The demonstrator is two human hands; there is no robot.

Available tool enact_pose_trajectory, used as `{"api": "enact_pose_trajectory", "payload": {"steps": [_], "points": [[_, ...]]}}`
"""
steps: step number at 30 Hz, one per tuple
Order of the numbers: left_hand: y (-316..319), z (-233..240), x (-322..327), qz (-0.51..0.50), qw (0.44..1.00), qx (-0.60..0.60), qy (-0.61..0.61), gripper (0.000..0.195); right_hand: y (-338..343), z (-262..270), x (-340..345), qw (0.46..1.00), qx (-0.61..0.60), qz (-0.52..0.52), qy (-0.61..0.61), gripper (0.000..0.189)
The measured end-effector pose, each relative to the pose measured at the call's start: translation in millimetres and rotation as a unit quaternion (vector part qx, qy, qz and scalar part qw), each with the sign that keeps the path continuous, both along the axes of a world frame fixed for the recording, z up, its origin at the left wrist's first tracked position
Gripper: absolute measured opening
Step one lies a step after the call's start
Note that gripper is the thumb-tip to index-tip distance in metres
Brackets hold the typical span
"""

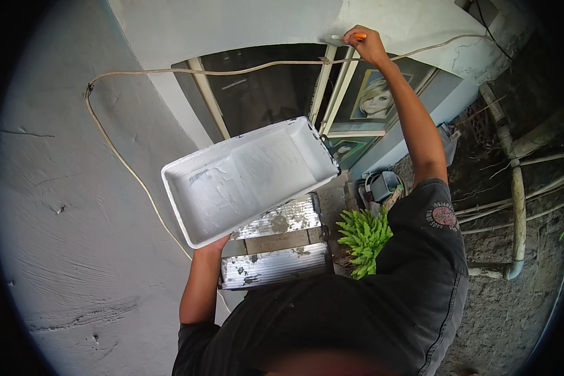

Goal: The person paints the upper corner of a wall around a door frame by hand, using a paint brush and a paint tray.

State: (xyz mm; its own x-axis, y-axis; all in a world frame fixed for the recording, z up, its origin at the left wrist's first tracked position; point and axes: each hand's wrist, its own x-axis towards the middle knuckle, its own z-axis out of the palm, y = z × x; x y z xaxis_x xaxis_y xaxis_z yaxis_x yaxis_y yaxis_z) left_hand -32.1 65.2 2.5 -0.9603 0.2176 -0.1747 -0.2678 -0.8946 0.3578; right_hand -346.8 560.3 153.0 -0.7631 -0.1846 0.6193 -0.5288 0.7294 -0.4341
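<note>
My right hand point(364, 44), raised at the top, is closed around the orange handle of a small paintbrush point(357, 36). Its pale tip lies against the wall point(282, 23) just above the window frame point(329, 80). My left hand point(218, 244) supports a white paint tray point(249, 174) from below at its near edge; most of the fingers are hidden under it. White paint coats the tilted tray's inside, with a wet pool at its left end and dark chips along its right rim.
A loose cable point(244, 70) runs across the window and down the grey wall point(75, 197). Below the tray are metal ladder steps point(277, 270). A green fern point(364, 239), a grey container point(385, 185) and pipes point(517, 207) stand to the right.
</note>
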Motion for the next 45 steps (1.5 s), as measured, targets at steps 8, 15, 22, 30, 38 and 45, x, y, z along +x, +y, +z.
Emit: {"api": "enact_pose_trajectory", "payload": {"steps": [8, 15, 22, 30, 38, 45], "points": [[10.4, 15.5, -4.4, 0.068, 0.994, -0.063, -0.062, 0.053, -9.9, -2.9, -13.9, 0.971, 0.047, 0.014, 0.235, 0.017], [2.2, -1.3, -9.2, 0.046, 0.996, -0.049, -0.055, 0.052, -22.2, -39.7, 2.0, 0.975, 0.110, 0.007, 0.194, 0.031], [2.2, 1.5, -6.2, 0.051, 0.997, -0.033, -0.048, 0.050, -23.1, -44.8, 19.2, 0.994, 0.047, -0.005, 0.097, 0.018], [7.9, 9.0, -6.7, 0.052, 0.991, -0.093, -0.079, 0.050, -10.5, 1.2, -22.8, 0.988, 0.109, 0.021, 0.109, 0.015], [3.8, 5.8, -4.7, 0.062, 0.992, -0.048, -0.098, 0.049, -32.0, 28.2, 3.3, 0.983, 0.069, 0.034, 0.166, 0.013], [5.3, 6.6, -7.7, 0.039, 0.997, -0.043, -0.057, 0.049, -35.6, -3.7, -16.4, 0.981, 0.050, 0.043, 0.185, 0.015]]}}
